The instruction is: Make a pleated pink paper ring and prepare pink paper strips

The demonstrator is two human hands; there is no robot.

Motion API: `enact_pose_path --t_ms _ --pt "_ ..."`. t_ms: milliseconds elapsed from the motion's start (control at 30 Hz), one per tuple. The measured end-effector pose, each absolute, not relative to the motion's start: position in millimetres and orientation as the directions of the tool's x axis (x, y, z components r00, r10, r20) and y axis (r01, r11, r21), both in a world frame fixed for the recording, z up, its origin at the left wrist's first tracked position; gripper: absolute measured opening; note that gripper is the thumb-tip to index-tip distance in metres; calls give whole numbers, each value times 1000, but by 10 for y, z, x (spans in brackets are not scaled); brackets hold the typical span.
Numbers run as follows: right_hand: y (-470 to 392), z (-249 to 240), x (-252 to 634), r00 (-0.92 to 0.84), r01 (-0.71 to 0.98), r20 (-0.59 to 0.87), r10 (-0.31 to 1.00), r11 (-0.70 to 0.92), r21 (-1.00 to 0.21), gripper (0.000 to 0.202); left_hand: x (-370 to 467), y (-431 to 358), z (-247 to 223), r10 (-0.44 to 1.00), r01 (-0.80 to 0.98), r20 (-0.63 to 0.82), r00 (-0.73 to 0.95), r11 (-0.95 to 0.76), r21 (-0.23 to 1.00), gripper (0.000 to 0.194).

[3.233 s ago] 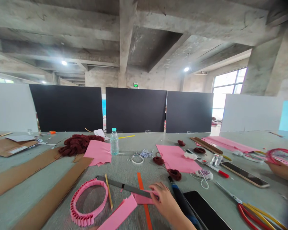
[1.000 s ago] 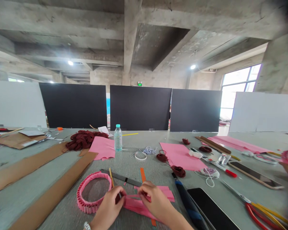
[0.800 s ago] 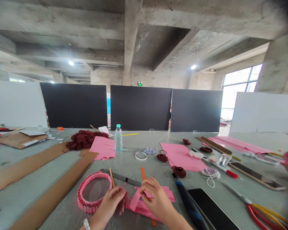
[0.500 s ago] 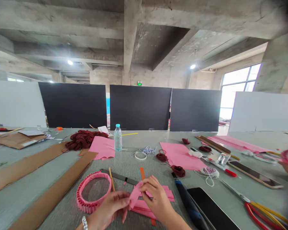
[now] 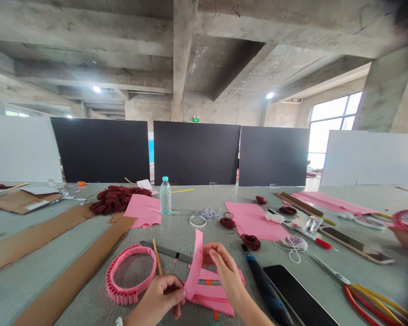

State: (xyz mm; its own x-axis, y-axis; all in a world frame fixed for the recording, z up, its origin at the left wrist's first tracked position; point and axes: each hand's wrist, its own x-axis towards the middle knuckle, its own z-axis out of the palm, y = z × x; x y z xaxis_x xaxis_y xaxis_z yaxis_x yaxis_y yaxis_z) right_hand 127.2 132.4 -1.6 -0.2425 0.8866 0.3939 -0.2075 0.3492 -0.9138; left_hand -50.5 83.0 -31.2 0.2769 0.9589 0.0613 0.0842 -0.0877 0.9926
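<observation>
My left hand (image 5: 165, 296) pinches the lower end of a narrow pink strip (image 5: 196, 262), paper or thin cloth, between thumb and finger. The strip bends upward, its free end pointing away from me. Just right of it is my right hand (image 5: 224, 267), fingers loosely bent with their tips by the strip's back edge and the thumb apart. Beneath the hands lie more flat pink strips (image 5: 214, 292), partly over an orange strip (image 5: 209, 282). A pink ring with a pleated outer edge (image 5: 122, 296) rests beside my left hand.
At right lie a dark-blue-handled tool (image 5: 263, 280), a black phone (image 5: 295, 294) and red-and-yellow scissors (image 5: 348, 283). A water bottle (image 5: 165, 197), dark red yarn (image 5: 117, 199), cardboard strips (image 5: 78, 267) and pink sheets (image 5: 253, 219) are farther off. Another person's hand (image 5: 406, 237) shows at the right edge.
The pink strip, bent over between both hands before, now stands up with its far end free. My right hand has let go of that end and shifted slightly right.
</observation>
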Motion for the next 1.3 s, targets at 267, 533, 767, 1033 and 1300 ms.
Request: enact_pose_path --t_ms 267,533,767,1033,1300 --pt "1358 -32 1285 -325 -399 373 869 232 -887 42 -531 886 -277 989 92 99 107 -110 990 21" --pt "1234 -15 1242 -402 -196 548 734 515 -834 9 -619 849 -119 996 -473 63 59 -27 881 18" --pt "1196 11 1253 -463 -129 531 710 539 -832 9 -701 890 -111 1000 -623 14 -18 -22 782 18" --pt "1200 89 1272 -447 -253 430 784 350 -902 13 -673 869 -98 998 -613 59 -5 -49 788 22" --pt "1212 45 1213 -436 -441 199 878 -16 -897 20 -669 860 -113 995 -588 76 70 -20 809 11"
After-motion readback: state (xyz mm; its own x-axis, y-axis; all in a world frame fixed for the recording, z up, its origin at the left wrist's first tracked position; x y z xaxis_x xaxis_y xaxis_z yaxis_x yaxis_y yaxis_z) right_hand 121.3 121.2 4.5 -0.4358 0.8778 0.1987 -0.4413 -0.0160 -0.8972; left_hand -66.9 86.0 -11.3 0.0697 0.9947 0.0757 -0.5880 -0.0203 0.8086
